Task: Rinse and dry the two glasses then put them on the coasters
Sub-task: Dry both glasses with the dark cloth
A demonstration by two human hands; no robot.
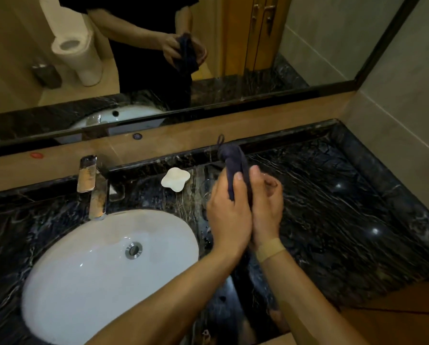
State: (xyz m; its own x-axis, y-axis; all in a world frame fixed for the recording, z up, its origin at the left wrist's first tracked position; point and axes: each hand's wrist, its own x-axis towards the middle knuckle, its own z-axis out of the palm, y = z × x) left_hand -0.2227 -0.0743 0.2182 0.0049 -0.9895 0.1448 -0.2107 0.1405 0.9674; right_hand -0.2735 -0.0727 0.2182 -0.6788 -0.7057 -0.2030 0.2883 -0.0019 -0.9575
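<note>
Both hands are held together above the dark marble counter (333,207), right of the sink. My right hand (267,210) is wrapped around a clear glass (270,184), which is mostly hidden by the fingers. My left hand (227,212) pinches a dark blue cloth (232,159) against that glass, and the cloth's end sticks up above the hands. A second clear glass (206,192) stands faintly visible on the counter just left of my left hand. A white flower-shaped coaster (175,179) lies bare behind the sink. I see no other coaster.
A white oval sink (83,270) with a chrome tap (93,188) fills the left side. A wall mirror (308,46) runs along the back. Water drops dot the counter by the sink's right rim. A raised marble edge borders the counter at back and right.
</note>
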